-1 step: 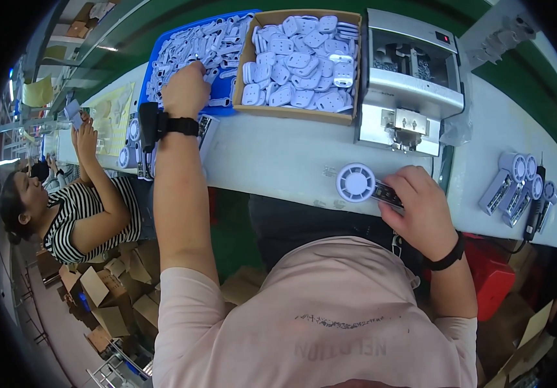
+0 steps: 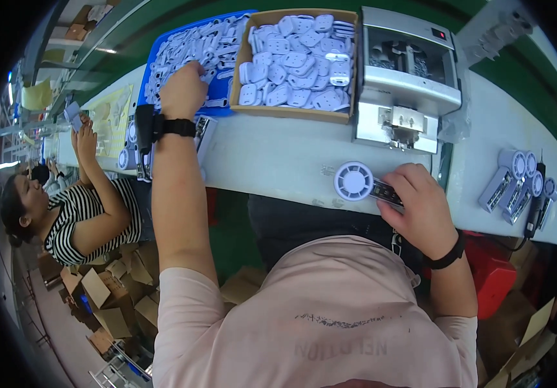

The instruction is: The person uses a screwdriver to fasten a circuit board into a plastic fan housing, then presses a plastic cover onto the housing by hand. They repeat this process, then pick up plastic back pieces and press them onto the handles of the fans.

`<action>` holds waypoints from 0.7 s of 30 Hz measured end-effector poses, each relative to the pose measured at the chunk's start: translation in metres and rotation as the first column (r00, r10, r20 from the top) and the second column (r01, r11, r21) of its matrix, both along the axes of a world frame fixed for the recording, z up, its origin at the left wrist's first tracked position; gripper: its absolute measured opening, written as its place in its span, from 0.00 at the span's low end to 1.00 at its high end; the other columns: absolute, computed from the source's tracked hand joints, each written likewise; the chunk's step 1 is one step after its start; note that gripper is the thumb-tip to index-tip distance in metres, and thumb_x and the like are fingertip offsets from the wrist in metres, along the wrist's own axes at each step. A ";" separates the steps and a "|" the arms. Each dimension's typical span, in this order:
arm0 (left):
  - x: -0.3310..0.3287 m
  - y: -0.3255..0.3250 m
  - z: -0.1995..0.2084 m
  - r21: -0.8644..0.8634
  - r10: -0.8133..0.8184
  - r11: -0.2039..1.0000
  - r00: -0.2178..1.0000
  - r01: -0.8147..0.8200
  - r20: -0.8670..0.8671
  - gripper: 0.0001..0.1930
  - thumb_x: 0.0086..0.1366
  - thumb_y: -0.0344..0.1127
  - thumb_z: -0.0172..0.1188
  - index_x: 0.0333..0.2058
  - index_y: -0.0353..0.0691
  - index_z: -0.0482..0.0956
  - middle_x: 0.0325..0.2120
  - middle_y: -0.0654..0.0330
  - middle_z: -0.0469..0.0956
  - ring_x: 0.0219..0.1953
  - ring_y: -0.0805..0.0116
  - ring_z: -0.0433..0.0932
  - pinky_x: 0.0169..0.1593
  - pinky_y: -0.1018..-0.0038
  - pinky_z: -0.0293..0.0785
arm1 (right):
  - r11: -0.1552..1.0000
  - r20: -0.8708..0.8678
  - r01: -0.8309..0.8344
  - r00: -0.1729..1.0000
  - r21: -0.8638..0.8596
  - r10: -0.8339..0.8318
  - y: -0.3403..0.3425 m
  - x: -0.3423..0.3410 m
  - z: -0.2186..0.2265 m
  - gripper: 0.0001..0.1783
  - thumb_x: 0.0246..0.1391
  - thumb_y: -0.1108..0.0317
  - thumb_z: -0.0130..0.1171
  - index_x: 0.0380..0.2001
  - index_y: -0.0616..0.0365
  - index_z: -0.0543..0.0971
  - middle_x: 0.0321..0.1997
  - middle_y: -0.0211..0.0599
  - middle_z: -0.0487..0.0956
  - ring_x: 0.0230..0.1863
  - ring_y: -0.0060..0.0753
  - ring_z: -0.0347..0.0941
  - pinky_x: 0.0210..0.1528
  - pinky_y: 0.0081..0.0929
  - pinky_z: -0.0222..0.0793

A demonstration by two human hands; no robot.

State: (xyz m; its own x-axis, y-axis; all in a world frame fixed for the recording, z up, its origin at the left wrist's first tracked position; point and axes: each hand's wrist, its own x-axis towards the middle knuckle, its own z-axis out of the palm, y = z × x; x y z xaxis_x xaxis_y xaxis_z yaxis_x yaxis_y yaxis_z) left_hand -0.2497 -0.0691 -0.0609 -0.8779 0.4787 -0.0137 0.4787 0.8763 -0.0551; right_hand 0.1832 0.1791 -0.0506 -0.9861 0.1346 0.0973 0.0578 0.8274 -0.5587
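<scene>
In my right hand [image 2: 419,205] is a small lilac handheld fan [image 2: 354,181], its round ringed head pointing left. My thumb and fingers close round the handle, where dark inner parts show uncovered. My left hand [image 2: 183,90] reaches into a blue tray [image 2: 225,111] heaped with slim pale plastic pieces [image 2: 217,44]. Its back hides most of the fingers, so whether they hold a piece does not show. Beside the tray stands a cardboard box [image 2: 291,114] full of squarish lilac plastic covers [image 2: 299,61].
A silver screw feeder [image 2: 408,90] stands right of the box. Farther right lie several fans [image 2: 514,184] and a dark electric screwdriver [image 2: 535,205]. More fans [image 2: 127,155] lie by my left forearm. On the left, a person in a striped top [image 2: 91,213] holds a lilac part.
</scene>
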 end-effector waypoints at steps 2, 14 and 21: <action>-0.008 -0.007 0.004 0.014 -0.025 1.000 0.999 0.025 0.037 0.17 0.66 0.35 0.67 0.53 0.44 0.88 0.49 0.45 0.89 0.54 0.42 0.87 0.55 0.54 0.83 | 1.000 -0.034 0.007 0.999 -0.025 -0.008 0.002 0.004 0.001 0.26 0.49 0.69 0.78 0.52 0.60 0.83 0.52 0.46 0.81 0.51 0.55 0.79 0.51 0.45 0.78; 0.263 0.038 0.072 0.734 -0.659 0.669 0.361 -0.121 0.660 0.26 0.71 0.22 0.68 0.67 0.35 0.80 0.44 0.61 0.85 0.43 0.73 0.86 0.46 0.75 0.82 | 0.989 -0.314 0.060 0.944 -0.134 -0.099 0.004 0.049 0.028 0.29 0.48 0.70 0.80 0.54 0.63 0.84 0.49 0.45 0.84 0.44 0.50 0.82 0.46 0.44 0.80; 0.298 0.042 0.046 0.660 -0.676 0.671 0.088 -0.338 0.732 0.27 0.70 0.22 0.70 0.67 0.33 0.79 0.47 0.53 0.86 0.44 0.67 0.87 0.46 0.73 0.84 | 0.977 -0.333 -0.181 0.933 -0.111 0.135 -0.021 0.052 0.013 0.20 0.50 0.72 0.78 0.48 0.60 0.87 0.45 0.40 0.85 0.39 0.45 0.82 0.39 0.39 0.78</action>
State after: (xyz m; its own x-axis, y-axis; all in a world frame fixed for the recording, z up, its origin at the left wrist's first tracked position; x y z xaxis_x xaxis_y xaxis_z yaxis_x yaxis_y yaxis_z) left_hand 0.0484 -0.0270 -0.0145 -0.2266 0.9184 -0.3243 -0.2024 0.2813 0.9380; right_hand 0.2355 0.1583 -0.0379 -0.9144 0.0146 0.4045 -0.2688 0.7251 -0.6340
